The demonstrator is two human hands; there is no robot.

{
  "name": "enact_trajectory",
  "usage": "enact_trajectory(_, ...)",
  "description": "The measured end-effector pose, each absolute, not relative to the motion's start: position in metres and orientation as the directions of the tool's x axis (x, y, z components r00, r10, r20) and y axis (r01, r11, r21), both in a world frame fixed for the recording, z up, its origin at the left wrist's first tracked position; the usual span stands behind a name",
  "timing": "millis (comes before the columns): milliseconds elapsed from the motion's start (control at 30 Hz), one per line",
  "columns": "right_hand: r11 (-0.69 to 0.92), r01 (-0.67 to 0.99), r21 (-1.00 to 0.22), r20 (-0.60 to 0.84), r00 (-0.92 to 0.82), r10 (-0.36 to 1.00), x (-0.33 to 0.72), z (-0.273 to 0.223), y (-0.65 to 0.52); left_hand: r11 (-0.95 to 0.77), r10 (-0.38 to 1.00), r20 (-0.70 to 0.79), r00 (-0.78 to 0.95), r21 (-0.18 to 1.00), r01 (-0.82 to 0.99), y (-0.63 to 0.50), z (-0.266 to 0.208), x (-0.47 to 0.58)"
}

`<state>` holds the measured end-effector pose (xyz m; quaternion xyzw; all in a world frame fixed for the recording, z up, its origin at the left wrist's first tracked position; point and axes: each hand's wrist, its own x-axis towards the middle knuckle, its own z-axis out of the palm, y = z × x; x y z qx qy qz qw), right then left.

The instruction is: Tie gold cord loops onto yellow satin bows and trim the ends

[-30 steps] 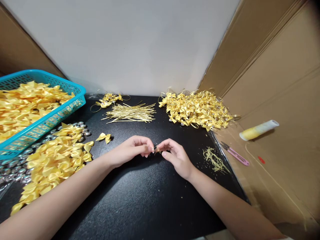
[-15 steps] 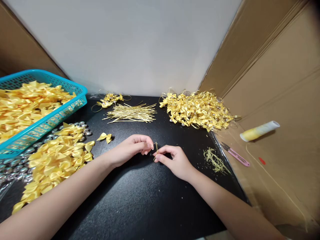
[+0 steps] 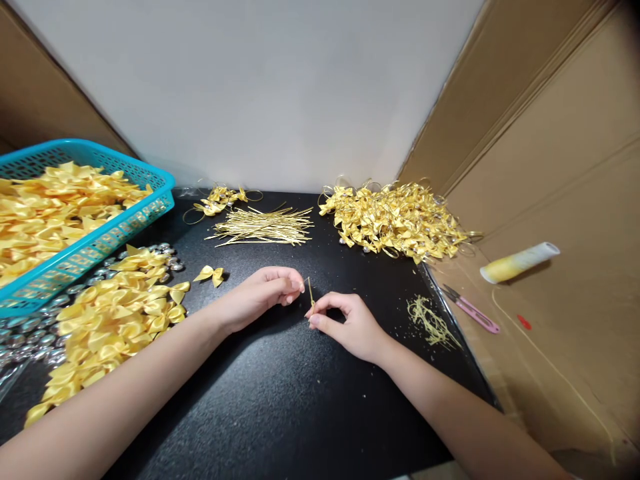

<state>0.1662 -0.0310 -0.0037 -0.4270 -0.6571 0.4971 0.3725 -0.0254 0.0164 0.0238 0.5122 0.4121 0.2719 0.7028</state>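
Observation:
Over the middle of the black table, my right hand pinches a short gold cord between thumb and fingertips, and its free part points up. My left hand is closed in a pinch just left of the cord's upper end. Whether the left fingertips grip that end is too small to tell. A single yellow ribbon bow lies left of my left hand. Behind both hands is a bundle of straight gold cords.
A blue basket of bows stands at left, above silvery beads and a pile of bows. Finished-looking looped bows are heaped back right. Cord scraps, pink thread snips and a yellow-white tube lie right.
The gold cord now stands more upright and shows more length above my right fingers. My left hand has shifted slightly left, its fingers drawn closer together.

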Motion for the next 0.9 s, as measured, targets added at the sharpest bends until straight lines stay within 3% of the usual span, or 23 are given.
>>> enact_trajectory(300, 0.247, 0.223, -0.943, 0.141, -0.405, 0.903, 0.1687, 0.0023, -0.0324, 0.298, 0.811, -0.28, 0.513, 0.953, 0.049, 0.0158, 0.0267, -0.0242)
enact_trajectory(500, 0.264, 0.212, -0.941, 0.242, -0.121, 0.963, 0.1696, -0.005, -0.0286, 0.26, 0.816, -0.296, 0.497, 0.955, 0.142, 0.0151, 0.0294, -0.0223)
enact_trajectory(900, 0.301, 0.237, -0.924, 0.253, -0.214, 0.944, 0.1628, -0.0043, -0.0268, 0.194, 0.757, -0.272, 0.593, 0.962, 0.194, 0.0124, 0.0282, -0.0212)
